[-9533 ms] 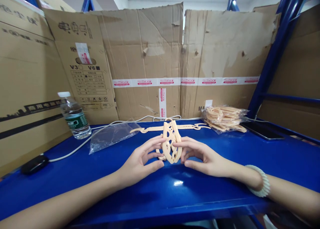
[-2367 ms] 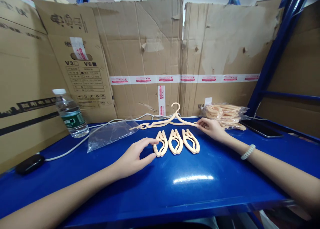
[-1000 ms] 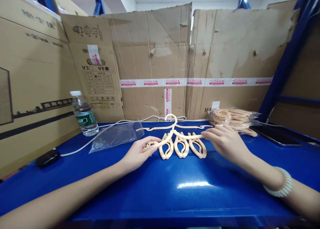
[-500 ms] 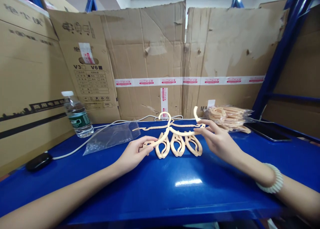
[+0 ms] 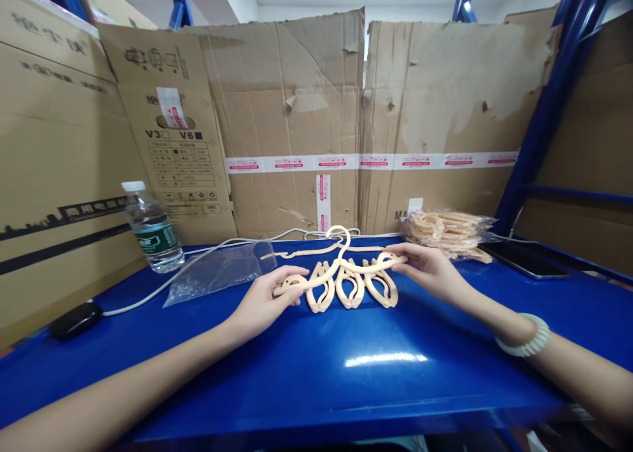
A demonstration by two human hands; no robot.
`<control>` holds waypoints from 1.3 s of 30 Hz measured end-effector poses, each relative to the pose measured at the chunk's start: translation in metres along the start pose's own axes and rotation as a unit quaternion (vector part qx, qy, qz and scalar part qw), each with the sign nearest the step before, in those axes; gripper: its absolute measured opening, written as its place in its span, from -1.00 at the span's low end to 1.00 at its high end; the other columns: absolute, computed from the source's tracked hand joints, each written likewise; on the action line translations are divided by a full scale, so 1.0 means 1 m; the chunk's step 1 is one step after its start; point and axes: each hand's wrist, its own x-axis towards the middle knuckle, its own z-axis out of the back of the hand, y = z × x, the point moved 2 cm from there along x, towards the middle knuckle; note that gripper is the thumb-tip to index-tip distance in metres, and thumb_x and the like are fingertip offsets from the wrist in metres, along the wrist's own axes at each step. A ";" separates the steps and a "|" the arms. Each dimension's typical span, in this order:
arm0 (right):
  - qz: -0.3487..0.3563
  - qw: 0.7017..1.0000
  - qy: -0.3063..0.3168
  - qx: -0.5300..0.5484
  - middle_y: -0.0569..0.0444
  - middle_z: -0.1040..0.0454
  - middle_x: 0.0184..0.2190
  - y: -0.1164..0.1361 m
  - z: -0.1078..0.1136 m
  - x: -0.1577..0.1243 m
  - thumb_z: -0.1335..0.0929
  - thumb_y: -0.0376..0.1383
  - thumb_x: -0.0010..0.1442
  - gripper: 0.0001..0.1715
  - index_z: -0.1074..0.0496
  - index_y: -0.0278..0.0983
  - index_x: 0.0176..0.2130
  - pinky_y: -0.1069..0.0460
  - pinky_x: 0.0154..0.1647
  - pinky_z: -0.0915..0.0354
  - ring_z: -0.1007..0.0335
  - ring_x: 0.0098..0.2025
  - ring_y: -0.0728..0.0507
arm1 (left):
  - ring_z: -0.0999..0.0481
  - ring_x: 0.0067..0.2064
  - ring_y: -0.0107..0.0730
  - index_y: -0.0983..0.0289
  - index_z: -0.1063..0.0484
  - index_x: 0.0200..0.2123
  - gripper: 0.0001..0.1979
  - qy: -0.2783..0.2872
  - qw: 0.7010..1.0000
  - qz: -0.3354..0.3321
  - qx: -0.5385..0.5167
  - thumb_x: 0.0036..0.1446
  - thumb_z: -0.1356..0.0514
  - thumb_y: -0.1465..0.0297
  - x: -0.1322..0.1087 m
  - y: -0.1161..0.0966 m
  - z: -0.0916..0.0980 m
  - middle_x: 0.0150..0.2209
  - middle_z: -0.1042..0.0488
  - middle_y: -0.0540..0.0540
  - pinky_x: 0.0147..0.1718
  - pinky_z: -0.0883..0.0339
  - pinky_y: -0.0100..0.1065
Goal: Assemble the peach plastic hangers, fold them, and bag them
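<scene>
A cream folding clothes hanger (image 5: 319,275) is spread out between my hands, its hook pointing up. My left hand (image 5: 270,298) pinches the tip of its left arm. The right arm's tip is in the closed fingers of my right hand (image 5: 424,265). Just beyond and below it, several folded hangers (image 5: 349,292) lie in a row on the blue table (image 5: 277,379). Behind the held hanger lies another unfolded hanger (image 5: 316,250), partly covered by it.
A clear plastic bag (image 5: 217,271) and a water bottle (image 5: 155,231) are at the left, near a black mouse-like object (image 5: 76,319) with a white cable. Bagged hangers (image 5: 448,231) and a dark phone or tablet (image 5: 527,259) lie at the right. Cardboard (image 5: 297,122) walls the back.
The held hanger's right arm end, earlier sticking up, is now swung down in line with the arm. My right hand has closed around that end, and the hook has shifted slightly right.
</scene>
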 end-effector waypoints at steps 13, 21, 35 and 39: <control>-0.100 0.977 -0.014 0.190 0.04 -0.49 -0.39 0.002 -0.003 0.002 -0.45 -0.08 0.07 -0.59 -0.54 -0.30 -0.18 -0.03 -0.25 -0.34 -0.37 -0.36 -0.08 | -0.57 -0.34 -0.30 0.34 -0.44 -0.28 -0.66 -0.022 0.993 0.060 -0.104 -0.09 -0.34 0.24 0.001 -0.002 -0.003 -0.39 -0.56 0.09 -0.28 -0.46 -0.31; -0.135 0.949 -0.023 0.283 0.14 -0.42 -0.37 0.016 -0.021 -0.002 -0.50 -0.11 0.03 -0.47 -0.27 -0.21 -0.09 0.02 -0.38 -0.34 -0.37 -0.46 -0.01 | -0.58 -0.37 -0.32 0.31 -0.41 -0.36 -0.75 -0.008 0.990 0.050 -0.128 -0.10 -0.35 0.33 -0.002 -0.005 -0.010 -0.44 -0.55 0.04 -0.33 -0.46 -0.34; 0.004 0.961 0.225 0.162 -0.07 -0.35 0.08 0.048 -0.046 -0.018 -0.34 -0.19 0.28 -0.61 -0.37 -0.20 0.09 -0.09 0.07 -0.30 -0.30 0.09 -0.16 | -0.59 -0.35 -0.33 0.21 -0.19 -0.21 -0.58 -0.072 0.984 0.006 -0.161 -0.04 -0.35 0.30 -0.007 -0.007 -0.016 -0.40 -0.56 0.00 -0.32 -0.48 -0.34; 0.040 0.956 0.267 0.116 -0.08 -0.19 0.21 0.054 -0.048 -0.023 -0.32 -0.22 0.29 -0.50 -0.30 -0.13 0.21 -0.09 0.11 -0.30 -0.22 0.19 -0.21 | -0.57 -0.30 -0.34 0.26 -0.33 -0.40 -0.76 -0.065 0.992 -0.036 -0.099 0.02 -0.33 0.29 -0.010 -0.010 -0.015 -0.40 -0.50 0.00 -0.30 -0.48 -0.36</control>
